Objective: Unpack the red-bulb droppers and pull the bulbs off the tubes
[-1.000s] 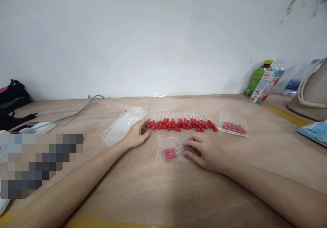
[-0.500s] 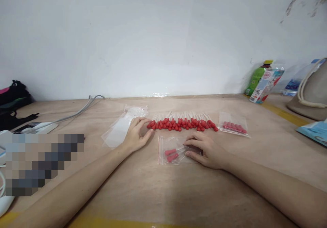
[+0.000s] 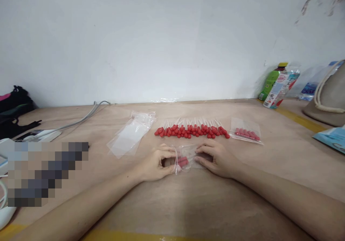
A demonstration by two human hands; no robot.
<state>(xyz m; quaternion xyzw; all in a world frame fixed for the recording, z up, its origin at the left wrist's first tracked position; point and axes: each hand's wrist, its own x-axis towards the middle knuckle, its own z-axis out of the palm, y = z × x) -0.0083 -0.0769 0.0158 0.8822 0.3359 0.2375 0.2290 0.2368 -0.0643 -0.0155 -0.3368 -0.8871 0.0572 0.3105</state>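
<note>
A clear zip bag lies in front of me, with red-bulbed droppers inside; glare hides how many. My left hand has its thumb and fingers around the bag's left mouth end, which bows between them. Whether its fingertips also hold a dropper is unclear. At the bag's right end, my right hand grips the plastic between curled fingers and thumb. Beyond the bag stretches a row of red-bulbed droppers, their clear stems pointing to the wall.
Flat zip bags lie fanned out left of the row. A filled bag rests on its right. Bottles and a grey bag stand at far right. A cable and black items occupy the left.
My left hand has moved from the row's left end down and right to the bag's mouth. That mouth now bulges and sits further right. My right hand has barely moved.
</note>
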